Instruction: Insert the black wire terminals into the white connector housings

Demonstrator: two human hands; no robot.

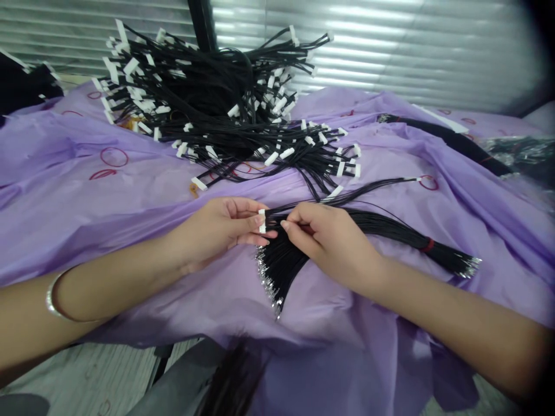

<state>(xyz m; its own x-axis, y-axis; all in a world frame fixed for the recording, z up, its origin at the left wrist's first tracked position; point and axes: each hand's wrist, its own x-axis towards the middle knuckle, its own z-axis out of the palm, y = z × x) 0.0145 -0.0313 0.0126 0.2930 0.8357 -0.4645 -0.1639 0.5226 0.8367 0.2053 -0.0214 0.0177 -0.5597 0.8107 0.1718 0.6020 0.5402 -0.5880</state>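
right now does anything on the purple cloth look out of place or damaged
Nothing looks clearly damaged. Odd: a few red bands lie loose at left on the purple cloth, binding nothing, whereas the black wire bundle has one wrapped around it.

The desk [165, 190] is covered by a creased purple sheet [47, 231]. A heap of black cables [212, 81] with white connectors [131, 66] lies at the rear. Nearer the front edge lies a bundle of black wires [385, 225], metal-tipped, bound by a red band [428, 245]. Loose red rings [103, 173] lie left.
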